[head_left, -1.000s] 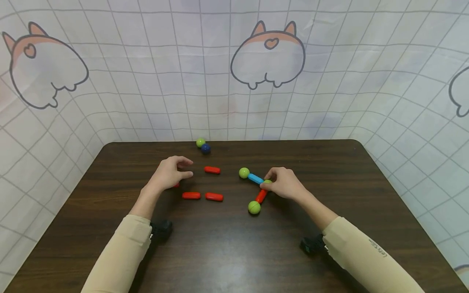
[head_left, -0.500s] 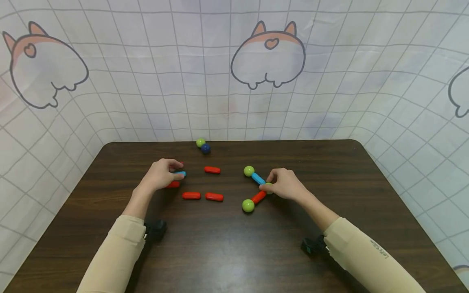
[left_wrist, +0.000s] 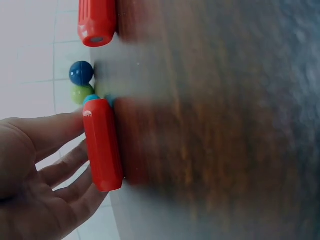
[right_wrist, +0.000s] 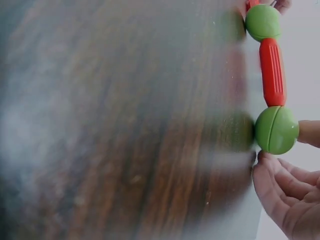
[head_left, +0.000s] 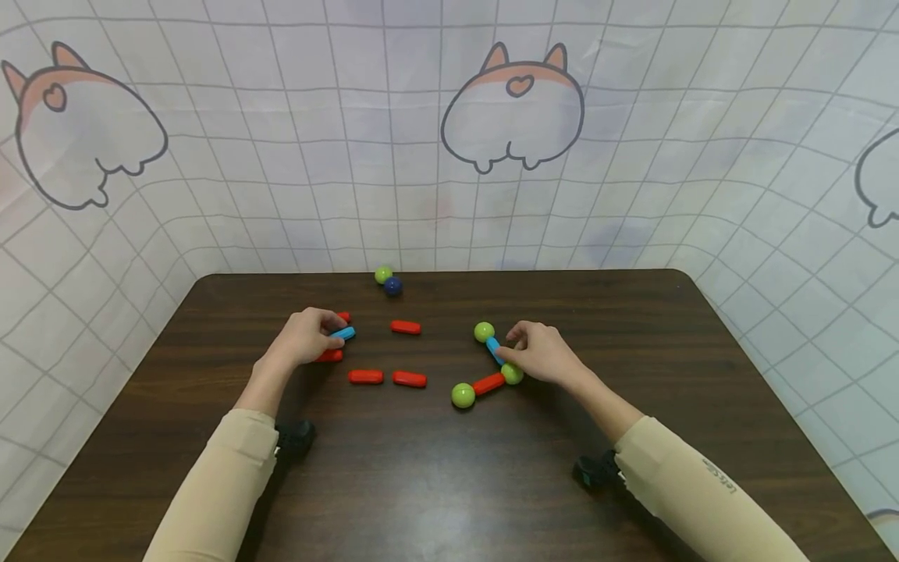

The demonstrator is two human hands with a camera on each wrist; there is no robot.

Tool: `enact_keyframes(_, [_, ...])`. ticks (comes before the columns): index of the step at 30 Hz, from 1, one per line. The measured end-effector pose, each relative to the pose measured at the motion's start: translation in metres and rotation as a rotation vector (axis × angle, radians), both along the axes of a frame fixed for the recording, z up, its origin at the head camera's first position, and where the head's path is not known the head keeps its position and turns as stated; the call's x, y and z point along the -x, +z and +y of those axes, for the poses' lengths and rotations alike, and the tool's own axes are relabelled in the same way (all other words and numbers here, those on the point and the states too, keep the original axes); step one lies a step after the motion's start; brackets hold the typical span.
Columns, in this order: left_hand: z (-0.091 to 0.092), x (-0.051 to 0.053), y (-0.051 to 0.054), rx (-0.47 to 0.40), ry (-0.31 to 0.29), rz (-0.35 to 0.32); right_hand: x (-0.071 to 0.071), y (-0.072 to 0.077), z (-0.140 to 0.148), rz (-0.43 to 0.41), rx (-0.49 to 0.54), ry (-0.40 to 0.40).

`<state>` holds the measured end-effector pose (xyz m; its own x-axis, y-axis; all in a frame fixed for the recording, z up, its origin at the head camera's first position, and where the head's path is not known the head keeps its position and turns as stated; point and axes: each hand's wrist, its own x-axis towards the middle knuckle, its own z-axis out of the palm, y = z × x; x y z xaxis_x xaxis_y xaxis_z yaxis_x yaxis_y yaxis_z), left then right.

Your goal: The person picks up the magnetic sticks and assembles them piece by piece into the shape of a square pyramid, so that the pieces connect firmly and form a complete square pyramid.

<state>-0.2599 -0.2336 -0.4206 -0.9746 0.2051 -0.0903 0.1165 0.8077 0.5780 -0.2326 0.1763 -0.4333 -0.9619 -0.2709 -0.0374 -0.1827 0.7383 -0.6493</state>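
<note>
In the head view, my left hand [head_left: 309, 334] pinches a short blue magnetic rod [head_left: 344, 333] between thumb and fingers. Red rods [head_left: 330, 355] lie on either side of it; in the left wrist view a red rod [left_wrist: 102, 145] hides most of the blue one. My right hand [head_left: 542, 353] is at a bent chain on the table. The chain runs from a green ball [head_left: 484, 332] along a blue rod [head_left: 495, 351] to a corner green ball [head_left: 512, 374], then a red rod [head_left: 488, 383] and another green ball [head_left: 463, 396]. My right thumb touches the blue rod, fingers loosely bent.
Between my hands lie three loose red rods [head_left: 410, 378] on the dark wooden table [head_left: 435, 484]. Near the back edge a green ball [head_left: 383, 274] and a dark blue ball [head_left: 393, 286] touch. A white grid-patterned curtain [head_left: 351, 156] encloses the back and sides.
My left hand has moved left and down onto the blue rod. The chain by my right hand has turned clockwise, its corner ball coming nearer and out from under the fingers.
</note>
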Motion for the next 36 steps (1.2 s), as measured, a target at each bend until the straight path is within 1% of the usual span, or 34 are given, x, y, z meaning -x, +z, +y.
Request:
enact_keyframes(6, [0.0, 0.003, -0.003, -0.004, -0.019, 0.021, 0.001, 0.0, -0.003, -0.022, 0.068, 0.028])
enact_keyframes(13, [0.001, 0.002, -0.004, 0.001, -0.018, 0.037, 0.002, -0.001, -0.004, -0.041, 0.074, 0.068])
enact_keyframes(19, [0.005, 0.0, -0.004, -0.012, -0.017, 0.05, 0.0, -0.001, -0.004, -0.055, 0.084, 0.093])
enact_keyframes(28, [0.018, -0.004, 0.003, -0.018, -0.054, 0.098, -0.004, -0.001, -0.003, -0.075, 0.11, 0.072])
enact_keyframes(36, [0.037, -0.007, 0.007, -0.062, -0.1, 0.102, -0.007, -0.004, 0.0, -0.071, 0.114, 0.068])
